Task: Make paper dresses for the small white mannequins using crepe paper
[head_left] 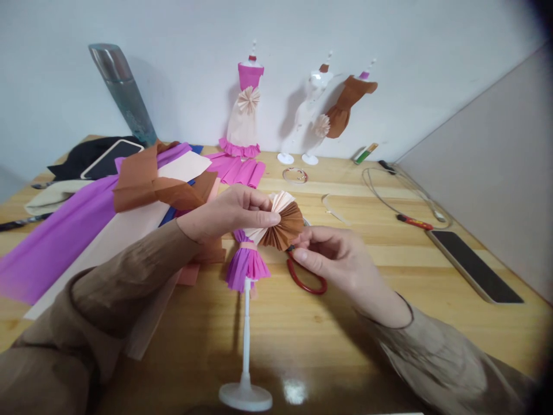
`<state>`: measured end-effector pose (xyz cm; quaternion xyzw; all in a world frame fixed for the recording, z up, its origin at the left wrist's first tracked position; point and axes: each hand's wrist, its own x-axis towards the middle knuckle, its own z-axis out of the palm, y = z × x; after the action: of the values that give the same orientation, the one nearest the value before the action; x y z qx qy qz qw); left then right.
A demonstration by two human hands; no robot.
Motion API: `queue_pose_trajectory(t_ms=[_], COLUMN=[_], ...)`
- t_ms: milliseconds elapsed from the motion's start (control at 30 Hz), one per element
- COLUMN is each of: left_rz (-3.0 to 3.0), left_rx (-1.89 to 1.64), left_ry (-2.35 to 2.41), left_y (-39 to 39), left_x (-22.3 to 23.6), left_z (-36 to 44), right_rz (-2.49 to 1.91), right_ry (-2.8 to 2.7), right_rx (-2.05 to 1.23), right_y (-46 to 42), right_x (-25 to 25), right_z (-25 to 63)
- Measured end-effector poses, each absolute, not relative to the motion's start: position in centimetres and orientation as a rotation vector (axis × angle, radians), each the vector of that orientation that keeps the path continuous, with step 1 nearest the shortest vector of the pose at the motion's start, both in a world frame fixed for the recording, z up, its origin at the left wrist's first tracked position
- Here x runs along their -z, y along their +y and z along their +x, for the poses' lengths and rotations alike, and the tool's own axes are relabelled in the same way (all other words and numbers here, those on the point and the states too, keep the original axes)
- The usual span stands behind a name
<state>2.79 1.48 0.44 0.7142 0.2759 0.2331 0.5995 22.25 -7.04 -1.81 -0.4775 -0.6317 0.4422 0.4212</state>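
Note:
My left hand (246, 213) pinches a pleated paper fan (283, 226), brown on one side and cream on the other, near the middle of its folds. At the fan's lower right edge, the thumb and fingers of my right hand (322, 253) are closed on the brown part. Just below the fan stands a small dress form (246, 334) on a white base, wearing a purple and pink gathered paper skirt (248, 268) with a peach band. My left hand and the fan hide its upper part. Red-handled scissors (309, 282) lie behind my right hand, their blades mostly covered.
Crepe paper sheets (73, 230) are heaped at the left beside a phone (112, 159) and a leaning bottle (125, 92). Along the wall stand a pink-dressed form (243, 124), a bare white form (306, 109) and a brown-dressed form (345, 106). A cable (389, 196) and another phone (477, 268) lie right.

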Motion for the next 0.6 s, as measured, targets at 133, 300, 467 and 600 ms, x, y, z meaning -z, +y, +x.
queue_pose_trajectory(t_ms=[133,300,467,600], left_rz=[1.706,1.765,1.783,1.758], left_rx=[-0.489,-0.482,-0.519,-0.506], left_ry=[0.664,0.673,0.672,0.671], left_y=[1.53,1.80,2.06,2.00], left_x=[-0.41,-0.23,-0.19,-0.14], left_z=[2.80,2.81,2.70,2.73], right_rz=[-1.060,-1.041,-1.043,-1.044], right_ry=[-1.271,-1.134,-1.206,-1.153], right_rx=[-1.389,-1.560,-1.468,-1.409], right_y=[-6.69,-6.98,-7.29,-6.98], right_x=[2.60,2.74,2.75,2.94], right_z=[21.43,21.23,21.69,21.48])
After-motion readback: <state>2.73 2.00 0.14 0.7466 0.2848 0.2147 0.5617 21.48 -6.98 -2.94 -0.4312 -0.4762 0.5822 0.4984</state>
